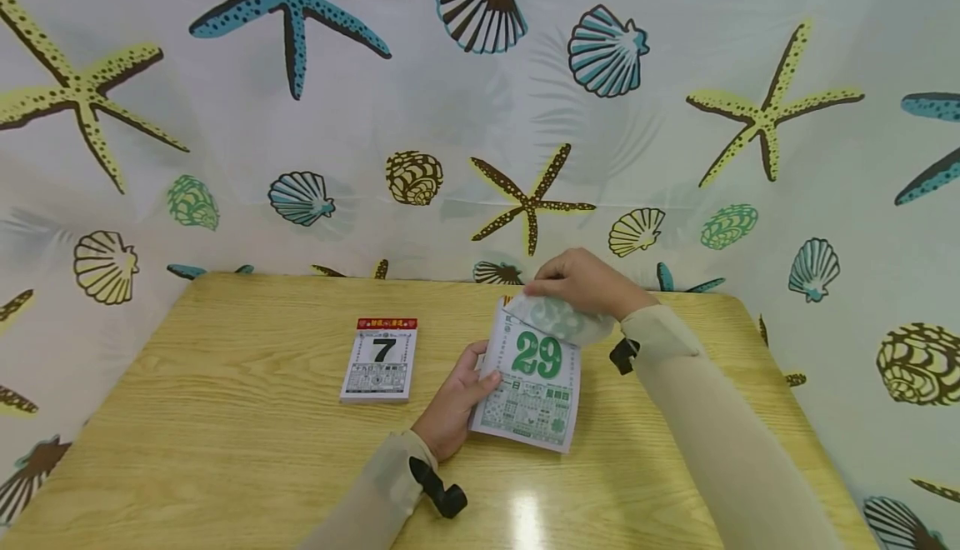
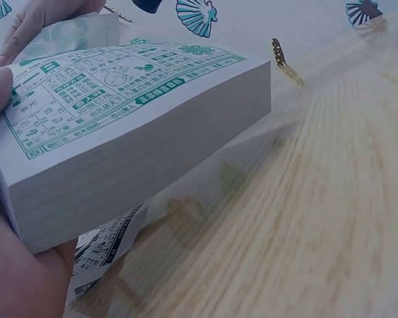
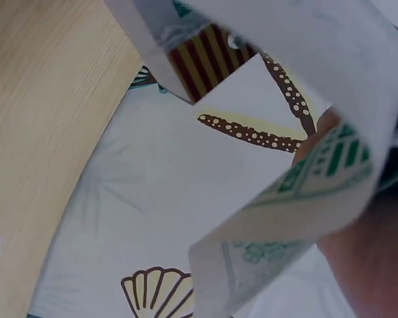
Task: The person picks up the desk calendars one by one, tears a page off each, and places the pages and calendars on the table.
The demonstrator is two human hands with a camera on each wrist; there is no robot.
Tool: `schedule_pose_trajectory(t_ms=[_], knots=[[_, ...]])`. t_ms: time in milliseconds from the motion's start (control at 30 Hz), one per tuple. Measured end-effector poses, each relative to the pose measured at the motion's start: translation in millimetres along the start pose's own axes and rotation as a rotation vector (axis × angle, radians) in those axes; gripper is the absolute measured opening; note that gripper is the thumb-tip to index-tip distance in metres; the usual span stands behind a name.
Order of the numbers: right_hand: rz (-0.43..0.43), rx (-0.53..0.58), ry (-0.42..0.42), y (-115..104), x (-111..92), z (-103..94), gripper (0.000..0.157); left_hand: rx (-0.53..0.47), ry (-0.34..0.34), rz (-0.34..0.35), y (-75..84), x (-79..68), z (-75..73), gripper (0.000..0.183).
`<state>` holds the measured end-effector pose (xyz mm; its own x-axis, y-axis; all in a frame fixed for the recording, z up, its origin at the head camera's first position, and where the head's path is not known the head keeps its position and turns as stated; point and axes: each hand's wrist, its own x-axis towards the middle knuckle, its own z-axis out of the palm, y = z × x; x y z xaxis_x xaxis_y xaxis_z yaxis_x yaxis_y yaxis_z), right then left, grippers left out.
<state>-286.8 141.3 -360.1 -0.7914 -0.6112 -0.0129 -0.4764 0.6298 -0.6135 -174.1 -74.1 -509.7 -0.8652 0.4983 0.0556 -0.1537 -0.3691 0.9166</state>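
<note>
A thick tear-off calendar pad (image 1: 525, 417) with a green 29 on its top sheet is tilted up over the table. My left hand (image 1: 450, 404) grips its left edge, thumb on the printed face. In the left wrist view the pad's thick page block (image 2: 146, 156) shows, its lower edge raised off the wood. At the top of the pad my right hand (image 1: 581, 283) pinches a thin sheet (image 1: 558, 317), folded back from the page below. Seen from the right wrist, that sheet (image 3: 285, 222) curls near the pad's red-and-yellow striped header (image 3: 209, 59).
A second, smaller calendar (image 1: 378, 362) with a black 7 and a red header lies on the wooden table (image 1: 225, 400), left of my hands. Behind the table hangs a white cloth (image 1: 480, 117) printed with starfish and shells.
</note>
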Motion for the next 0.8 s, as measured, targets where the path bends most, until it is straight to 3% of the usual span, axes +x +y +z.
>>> schedule_pose_trajectory(t_ms=[300,800], knots=[[0.036,0.141,-0.005,4,-3,3.1,0.024,-0.005,-0.007,0.002,1.7,-1.1,-0.2,0.041],[0.042,0.217,-0.056,17,-9,2.1,0.03,0.001,-0.015,-0.004,1.1,-3.1,0.9,0.042]])
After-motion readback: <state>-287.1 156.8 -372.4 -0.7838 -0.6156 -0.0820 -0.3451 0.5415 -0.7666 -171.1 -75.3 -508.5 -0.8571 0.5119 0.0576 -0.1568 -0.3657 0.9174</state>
